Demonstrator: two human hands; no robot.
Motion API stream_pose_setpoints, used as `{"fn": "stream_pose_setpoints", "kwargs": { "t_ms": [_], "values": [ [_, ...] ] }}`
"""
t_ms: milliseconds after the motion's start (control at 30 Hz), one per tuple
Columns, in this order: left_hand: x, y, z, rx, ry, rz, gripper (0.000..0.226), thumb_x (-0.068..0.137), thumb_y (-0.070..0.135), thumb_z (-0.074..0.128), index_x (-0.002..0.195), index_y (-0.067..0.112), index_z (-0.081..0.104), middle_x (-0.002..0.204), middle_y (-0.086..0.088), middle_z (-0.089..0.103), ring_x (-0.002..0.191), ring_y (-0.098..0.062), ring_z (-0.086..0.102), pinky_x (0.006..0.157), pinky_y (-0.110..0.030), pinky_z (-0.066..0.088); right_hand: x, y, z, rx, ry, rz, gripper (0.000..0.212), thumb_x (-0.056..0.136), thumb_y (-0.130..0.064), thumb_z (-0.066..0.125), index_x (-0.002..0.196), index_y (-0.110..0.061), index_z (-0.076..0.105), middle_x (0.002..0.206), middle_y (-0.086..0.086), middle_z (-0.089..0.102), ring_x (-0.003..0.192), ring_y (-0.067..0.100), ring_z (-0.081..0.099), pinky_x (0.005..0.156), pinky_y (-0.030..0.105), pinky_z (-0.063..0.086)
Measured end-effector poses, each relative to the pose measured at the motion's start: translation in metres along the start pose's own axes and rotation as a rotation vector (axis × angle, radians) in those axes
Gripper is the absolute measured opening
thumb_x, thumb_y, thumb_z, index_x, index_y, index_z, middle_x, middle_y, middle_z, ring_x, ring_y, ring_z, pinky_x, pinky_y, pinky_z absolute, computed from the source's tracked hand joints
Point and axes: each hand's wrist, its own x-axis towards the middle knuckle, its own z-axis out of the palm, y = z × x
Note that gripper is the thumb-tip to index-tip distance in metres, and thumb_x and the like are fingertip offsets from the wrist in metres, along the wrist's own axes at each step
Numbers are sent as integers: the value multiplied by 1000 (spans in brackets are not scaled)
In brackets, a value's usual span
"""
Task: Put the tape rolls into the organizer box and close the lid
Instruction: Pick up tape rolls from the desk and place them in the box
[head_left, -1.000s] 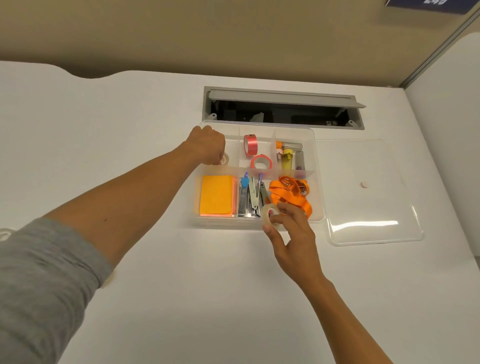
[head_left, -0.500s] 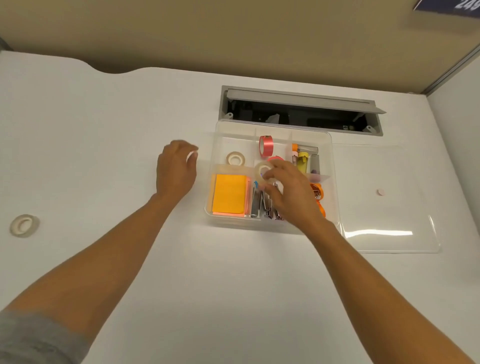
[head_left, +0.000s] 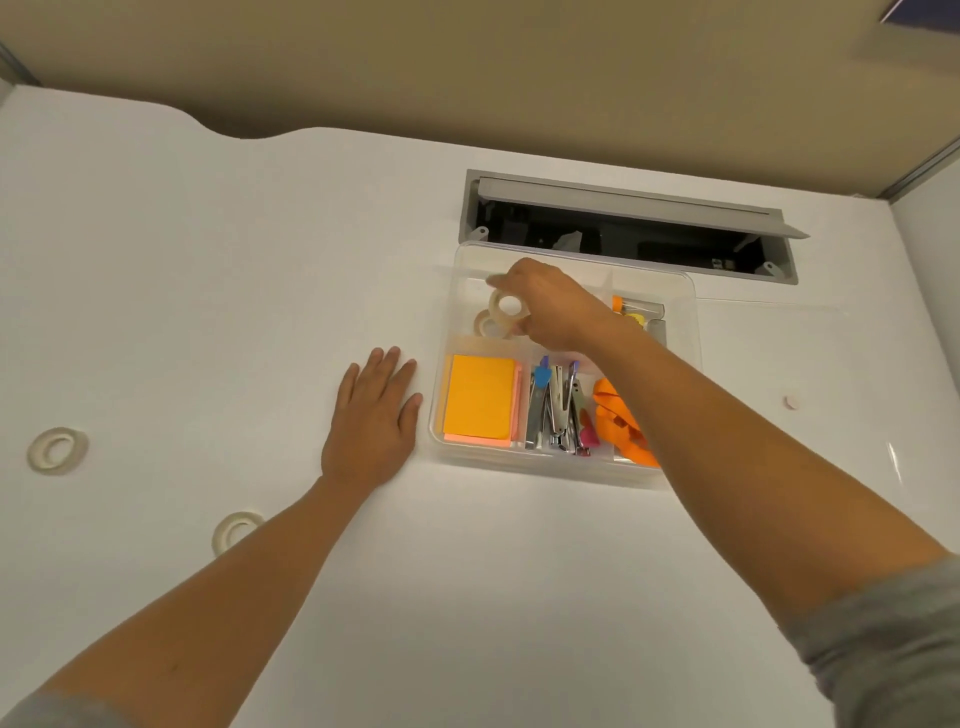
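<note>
The clear organizer box (head_left: 437, 415) sits open on the white desk. My right hand (head_left: 556, 306) hovers over its back-left compartment, pinching a clear tape roll (head_left: 508, 310) just above a white tape roll (head_left: 485, 326) that lies on the compartment floor. My left hand (head_left: 375, 421) rests flat on the desk, fingers spread, just left of the box. Two more white tape rolls lie on the desk: one at far left (head_left: 57, 449), one by my left forearm (head_left: 235, 529). The clear lid (head_left: 810, 395) lies flat to the right of the box.
The box also holds orange sticky notes (head_left: 480, 397), staplers and clips (head_left: 558, 410), an orange strap (head_left: 621, 426) and small items at the back right. Behind the box an open grey cable hatch (head_left: 623, 228) cuts into the desk. A partition wall stands at the right.
My right hand carried the clear tape roll from the box's front over to the back-left compartment. My left hand left that compartment, where a white roll now lies, and settled flat on the desk.
</note>
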Motion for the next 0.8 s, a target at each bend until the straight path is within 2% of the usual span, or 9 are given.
{"fn": "stream_pose_setpoints", "kwargs": {
  "t_ms": [100, 233, 300, 400, 467, 533, 800],
  "values": [
    [0, 0, 1, 4, 8, -2, 49, 99, 35, 33, 142, 14, 43, 152, -9, 37, 144, -24, 26, 119, -45, 16, 14, -2, 0, -63, -71, -41, 59, 78, -9, 73, 132, -19, 52, 130, 7, 51, 114, 28, 49, 92, 36, 43],
    [1, 0, 1, -8, 14, -7, 49, 100, 34, 32, 143, 14, 42, 153, -9, 36, 145, -24, 25, 119, -45, 16, 25, -5, 3, -161, -152, -104, 58, 78, -10, 73, 131, -20, 52, 132, 7, 51, 117, 29, 48, 83, 30, 36],
    [0, 0, 1, -6, 18, -6, 48, 99, 34, 32, 142, 14, 42, 152, -9, 37, 145, -24, 25, 119, -45, 16, 27, -6, 6, -183, -165, -118, 55, 81, -9, 70, 131, -21, 51, 134, 6, 51, 120, 29, 47, 82, 30, 35],
    [0, 1, 1, -3, 11, -10, 49, 100, 35, 31, 143, 14, 42, 153, -9, 36, 145, -24, 25, 120, -45, 15, 28, -7, 11, -197, -174, -129, 54, 83, -6, 67, 132, -23, 51, 134, 6, 53, 119, 30, 50, 88, 34, 41],
    [1, 2, 0, 4, 13, -9, 49, 100, 35, 30, 143, 14, 42, 153, -9, 37, 145, -24, 25, 119, -45, 16, 28, -7, 13, -208, -154, -118, 53, 84, -8, 66, 132, -26, 51, 135, 5, 54, 118, 30, 51, 83, 33, 41],
    [1, 2, 0, 10, 15, -12, 49, 100, 35, 30, 142, 14, 42, 152, -9, 38, 144, -25, 26, 119, -45, 17, 29, -8, 13, -224, -133, -111, 52, 86, -11, 66, 132, -28, 51, 136, 4, 53, 119, 29, 51, 76, 30, 35],
    [1, 2, 0, 20, 14, -18, 48, 100, 35, 29, 142, 14, 43, 151, -8, 39, 144, -24, 27, 119, -45, 18, 30, -4, 14, -138, -147, -92, 51, 84, -5, 64, 131, -20, 53, 136, 9, 52, 118, 30, 50, 82, 28, 34]
  ]
}}
